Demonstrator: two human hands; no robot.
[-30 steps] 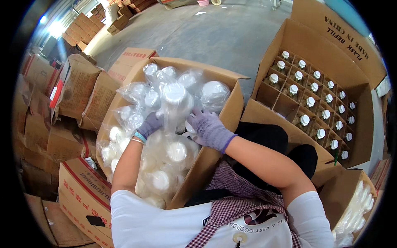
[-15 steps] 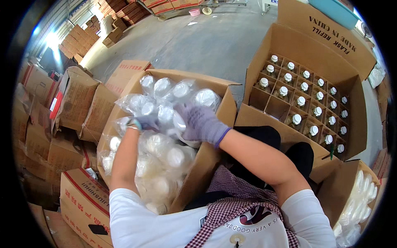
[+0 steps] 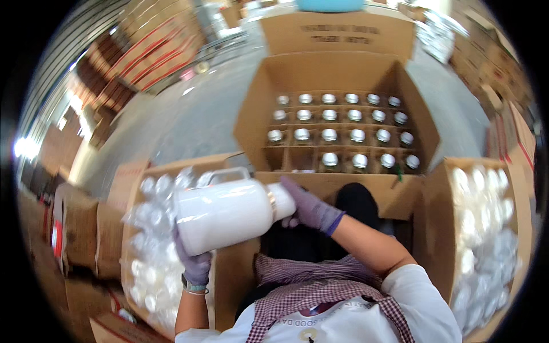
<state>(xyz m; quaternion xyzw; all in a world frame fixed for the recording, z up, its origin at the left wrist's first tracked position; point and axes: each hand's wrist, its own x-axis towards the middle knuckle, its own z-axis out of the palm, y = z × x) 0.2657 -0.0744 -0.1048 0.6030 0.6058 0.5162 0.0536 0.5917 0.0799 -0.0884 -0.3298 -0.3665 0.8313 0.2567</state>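
A white handled flask [image 3: 223, 215] lies sideways across my lap area, above the edge of the left box. My left hand [image 3: 193, 257], in a purple-grey glove, is closed round the flask's base, its fingers partly hidden. My right hand [image 3: 306, 208], gloved alike, is closed on the white top [image 3: 281, 197] at the flask's other end. Below and left of the flask, an open carton [image 3: 234, 274] holds several white items in clear bags [image 3: 150, 286].
A divided carton [image 3: 423, 134] with several bottles under shiny caps stands ahead, a blue basin [image 3: 329, 4] behind it. At right is another carton [image 3: 432, 206] of bagged white items. Stacked boxes [image 3: 80, 228] line the left; a cart [image 3: 211, 54] stands at the back.
My hands have lifted the white flask out of the left box's bagged pile and turned it sideways. The view has swung, bringing the bottle carton to the middle.
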